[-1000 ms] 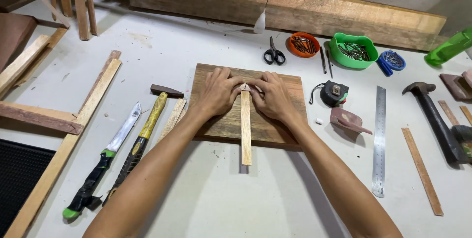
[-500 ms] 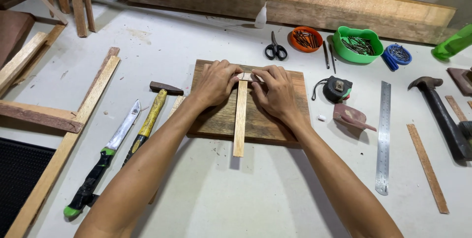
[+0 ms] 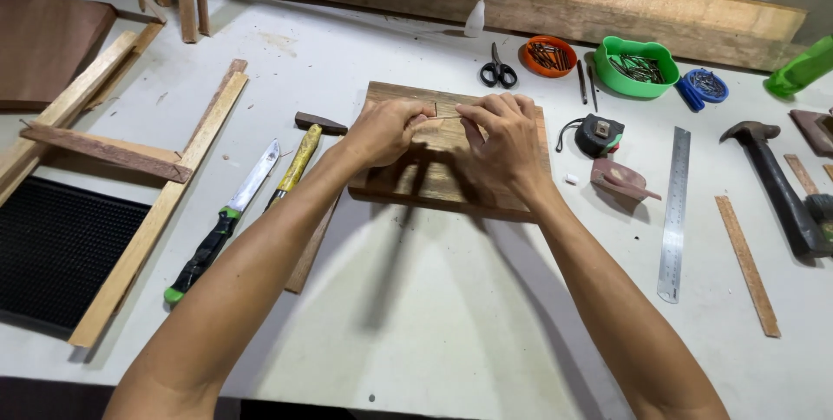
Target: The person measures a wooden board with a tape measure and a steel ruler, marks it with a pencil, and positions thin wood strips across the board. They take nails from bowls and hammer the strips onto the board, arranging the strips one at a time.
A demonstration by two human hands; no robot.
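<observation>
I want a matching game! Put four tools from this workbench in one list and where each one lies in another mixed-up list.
Things:
1. black-handled scissors
2. long steel ruler
3. knife with a black and green handle
4. round orange bowl of nails

Places:
A. left of the yellow-handled hammer
B. between the scissors and the green tub of nails
C. right of the black tape measure
D. just beyond the wooden board that both hands rest on

Pairs: 1-D, 2-C, 3-A, 4-B
</observation>
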